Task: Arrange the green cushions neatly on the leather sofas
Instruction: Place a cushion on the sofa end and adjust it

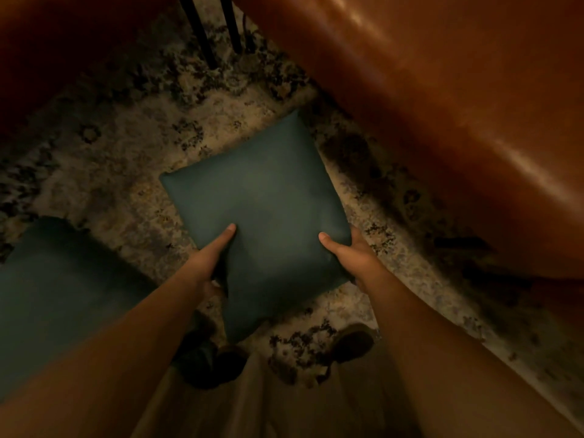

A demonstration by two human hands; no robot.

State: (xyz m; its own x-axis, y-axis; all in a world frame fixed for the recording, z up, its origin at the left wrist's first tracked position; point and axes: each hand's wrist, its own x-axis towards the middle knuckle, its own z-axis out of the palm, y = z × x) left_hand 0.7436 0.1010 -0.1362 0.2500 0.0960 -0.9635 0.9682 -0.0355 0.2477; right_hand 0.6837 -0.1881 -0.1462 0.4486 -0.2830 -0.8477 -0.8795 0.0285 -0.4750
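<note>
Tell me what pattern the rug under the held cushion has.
Mottled floral, dark blotches on beige; the rug around the cushion shows best in the head view.

Both hands (218, 263) (347, 257) grip green cushion (262, 197) above rug (126, 172).

The fingers of my left hand (215, 260) and my right hand (347, 254) lie beneath the held cushion (262, 210); only the thumbs show on its top face. The second cushion (63, 295) is cut off by the left edge, and my left forearm covers its near corner. The right sofa (442, 105) and the left sofa (57, 42) run past the top edge. Two black legs (202, 33) are cut off at the top; what they carry cannot be told. My left shoe (205, 361) is dark, blurred and partly covered.
</note>
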